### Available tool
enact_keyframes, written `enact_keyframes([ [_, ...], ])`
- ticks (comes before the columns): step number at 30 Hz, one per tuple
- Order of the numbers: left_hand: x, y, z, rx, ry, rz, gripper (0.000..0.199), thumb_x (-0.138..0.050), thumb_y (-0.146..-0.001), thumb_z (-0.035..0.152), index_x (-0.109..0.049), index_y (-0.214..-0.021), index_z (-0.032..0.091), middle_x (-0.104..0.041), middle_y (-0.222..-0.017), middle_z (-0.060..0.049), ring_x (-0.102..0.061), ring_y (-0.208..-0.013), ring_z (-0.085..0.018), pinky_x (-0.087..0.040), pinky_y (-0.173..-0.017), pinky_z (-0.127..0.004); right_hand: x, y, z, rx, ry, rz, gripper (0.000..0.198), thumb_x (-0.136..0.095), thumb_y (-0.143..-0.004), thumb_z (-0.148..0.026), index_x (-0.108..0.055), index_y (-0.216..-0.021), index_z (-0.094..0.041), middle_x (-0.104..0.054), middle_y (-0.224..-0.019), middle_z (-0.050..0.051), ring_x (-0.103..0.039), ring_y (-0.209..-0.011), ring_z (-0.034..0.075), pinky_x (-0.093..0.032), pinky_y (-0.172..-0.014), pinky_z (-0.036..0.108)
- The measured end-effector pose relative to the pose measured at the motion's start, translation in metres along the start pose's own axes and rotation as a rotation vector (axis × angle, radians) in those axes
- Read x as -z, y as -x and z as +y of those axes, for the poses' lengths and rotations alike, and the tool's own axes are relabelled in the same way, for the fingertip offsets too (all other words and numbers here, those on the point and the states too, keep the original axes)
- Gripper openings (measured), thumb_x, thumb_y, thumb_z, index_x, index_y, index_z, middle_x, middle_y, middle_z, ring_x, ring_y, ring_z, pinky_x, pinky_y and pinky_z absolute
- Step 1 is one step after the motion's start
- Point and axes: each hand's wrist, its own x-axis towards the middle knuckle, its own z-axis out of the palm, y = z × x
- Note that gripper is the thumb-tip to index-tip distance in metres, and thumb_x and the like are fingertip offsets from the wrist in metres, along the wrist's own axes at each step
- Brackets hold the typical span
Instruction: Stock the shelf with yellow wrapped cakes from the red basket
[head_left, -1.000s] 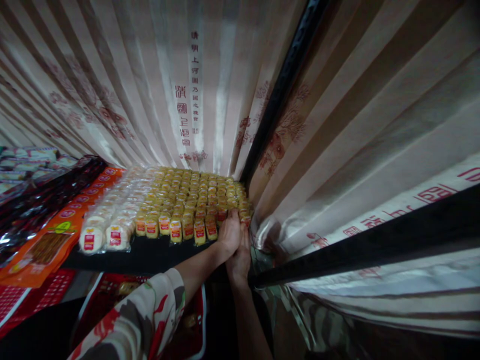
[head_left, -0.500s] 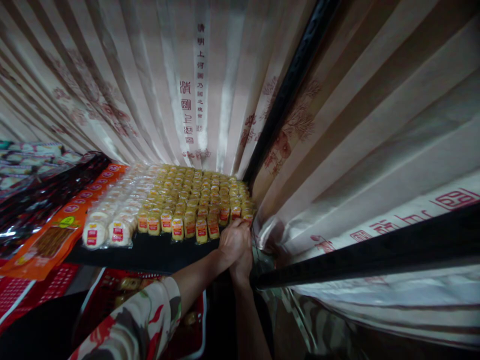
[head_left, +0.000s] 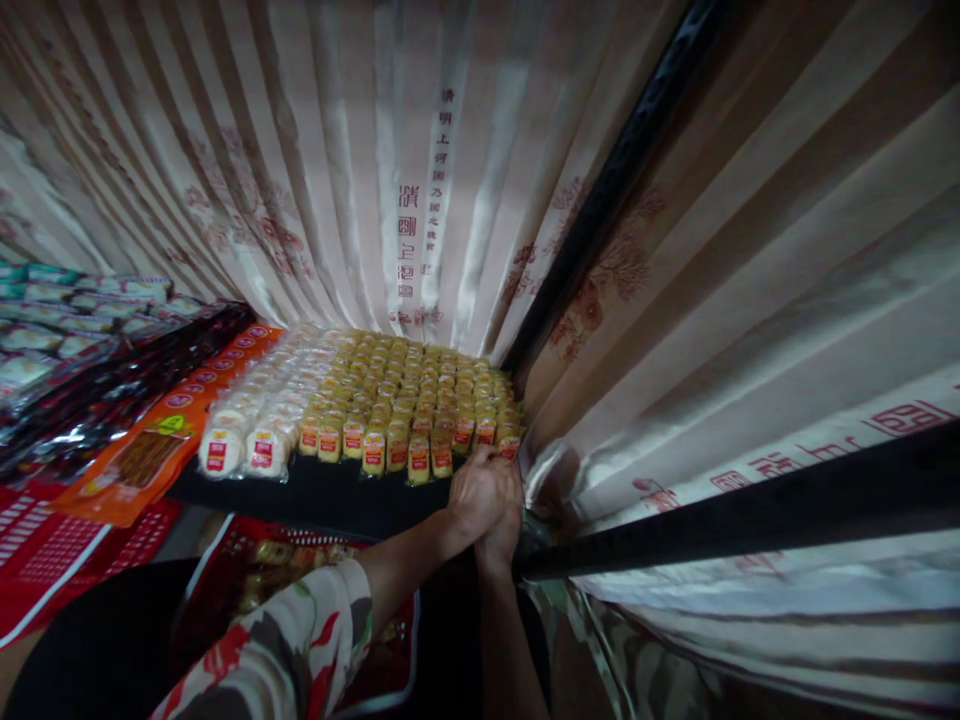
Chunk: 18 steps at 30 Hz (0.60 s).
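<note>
My left hand (head_left: 476,490) and my right hand (head_left: 506,525) are close together at the front right corner of the packaged snacks, the left one partly covering the right. The fingers of both look closed, and what lies in them, if anything, is hidden. Just beyond the fingertips stands a small yellow snack packet (head_left: 509,446) with a red label; contact with it cannot be told. Many similar yellow packets (head_left: 418,455) stand in tight rows to the left on a black surface (head_left: 300,505). Beside them run two rows of white round packaged cakes (head_left: 268,452).
Orange packets of brown sticks (head_left: 146,455), dark glossy packets (head_left: 67,430) and white-green packets (head_left: 45,310) lie leftward. Below are a red basket (head_left: 411,650) with yellow packets and another red basket (head_left: 45,560). Pleated cloth (head_left: 337,150) and black bars (head_left: 750,515) close in the back and right.
The view has shifted, so the display and both hands appear slightly farther right. My hands stay together at the same corner, while the packet beyond the fingertips shows more.
</note>
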Motion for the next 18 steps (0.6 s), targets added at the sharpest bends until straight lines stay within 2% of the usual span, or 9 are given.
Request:
enact_keyframes([
  [3, 0.011, 0.015, -0.004, -0.007, -0.098, 0.060, 0.028, -0.040, -0.085, 0.019, -0.063, -0.101, 0.018, -0.056, -0.110, -0.009, -0.057, -0.096, -0.019, -0.048, -0.091, -0.033, 0.003, 0.003, 0.000, -0.044, -0.041, 0.080, 0.038, -0.030, -0.087, -0.026, -0.052, -0.117, -0.016, -0.055, -0.119, 0.013, -0.046, -0.115, 0.022, -0.037, -0.099, 0.046],
  [6, 0.020, 0.036, -0.012, 0.040, -0.151, 0.202, 0.030, -0.042, -0.083, 0.017, -0.060, -0.107, 0.015, -0.055, -0.113, -0.010, -0.055, -0.105, -0.019, -0.046, -0.094, -0.031, 0.007, 0.005, -0.009, -0.064, -0.069, 0.093, 0.041, -0.030, -0.087, -0.030, -0.053, -0.116, -0.012, -0.056, -0.118, 0.015, -0.050, -0.111, 0.022, -0.040, -0.097, 0.044],
  [9, 0.028, 0.056, -0.021, 0.099, -0.154, 0.290, 0.034, -0.042, -0.080, 0.012, -0.058, -0.110, 0.014, -0.053, -0.120, -0.011, -0.052, -0.112, -0.019, -0.043, -0.098, -0.032, 0.008, 0.003, -0.025, -0.052, -0.071, 0.047, 0.041, -0.031, -0.088, -0.031, -0.057, -0.112, -0.011, -0.060, -0.112, 0.015, -0.054, -0.106, 0.022, -0.042, -0.094, 0.041],
  [12, 0.034, 0.070, -0.027, 0.148, -0.146, 0.311, 0.035, -0.041, -0.081, 0.012, -0.057, -0.111, 0.015, -0.052, -0.124, -0.011, -0.051, -0.114, -0.020, -0.043, -0.097, -0.034, 0.005, 0.000, -0.040, -0.011, -0.073, -0.043, 0.040, -0.035, -0.087, -0.033, -0.059, -0.113, -0.014, -0.062, -0.112, 0.013, -0.053, -0.105, 0.021, -0.044, -0.091, 0.039],
  [15, 0.040, 0.075, -0.030, 0.200, -0.132, 0.333, 0.035, -0.041, -0.081, 0.012, -0.057, -0.111, 0.017, -0.050, -0.127, -0.010, -0.051, -0.114, -0.019, -0.043, -0.097, -0.033, -0.002, -0.001, -0.051, -0.002, -0.046, -0.149, 0.042, -0.038, -0.085, -0.033, -0.055, -0.118, -0.014, -0.061, -0.113, 0.012, -0.051, -0.106, 0.022, -0.045, -0.090, 0.038],
  [18, 0.046, 0.073, -0.031, 0.227, -0.116, 0.346, 0.033, -0.040, -0.082, 0.013, -0.058, -0.110, 0.018, -0.051, -0.127, -0.009, -0.051, -0.115, -0.019, -0.043, -0.097, -0.032, -0.008, 0.000, -0.057, -0.021, 0.007, -0.193, 0.046, -0.039, -0.084, -0.032, -0.050, -0.124, -0.013, -0.059, -0.114, 0.013, -0.049, -0.107, 0.024, -0.043, -0.092, 0.039],
])
